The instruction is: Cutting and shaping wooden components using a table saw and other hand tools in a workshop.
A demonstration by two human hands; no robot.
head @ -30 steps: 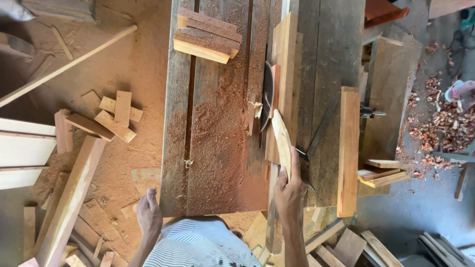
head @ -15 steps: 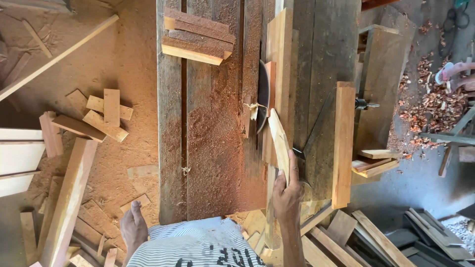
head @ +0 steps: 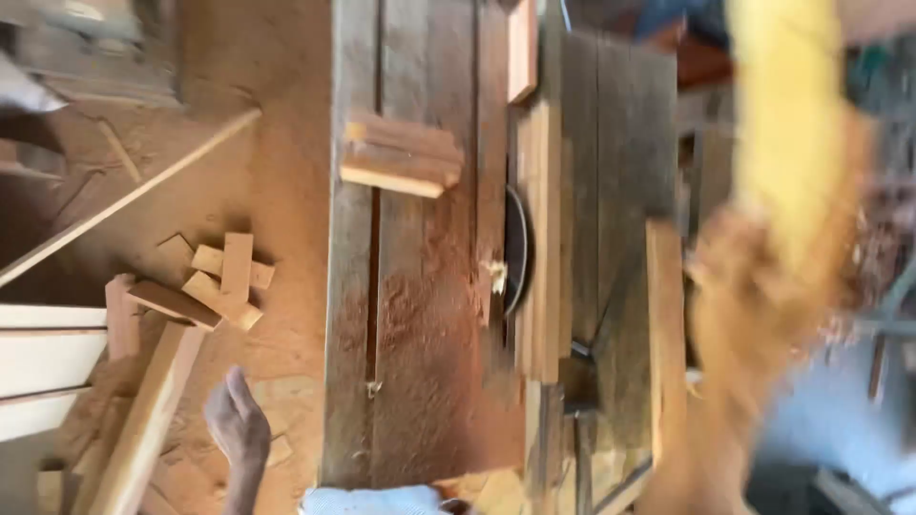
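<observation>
My left hand hangs open over the sawdust floor, left of the wooden saw table, holding nothing. My right hand is a brown motion blur at the right, raised over the table's right side. A pale yellow wood strip, also blurred, extends up from it and seems gripped in it. A dark circular saw blade stands in the table's slot beside an upright fence board. A short stack of wood blocks lies on the tabletop.
Short offcuts and a long thin stick lie on the floor at left. Pale boards and a sloping plank sit at lower left. Another plank rests on the table's right side.
My right hand has swung off the blade area to the right and up, carrying the thin strip, now blurred. The view has moved closer. My left hand stays low at left.
</observation>
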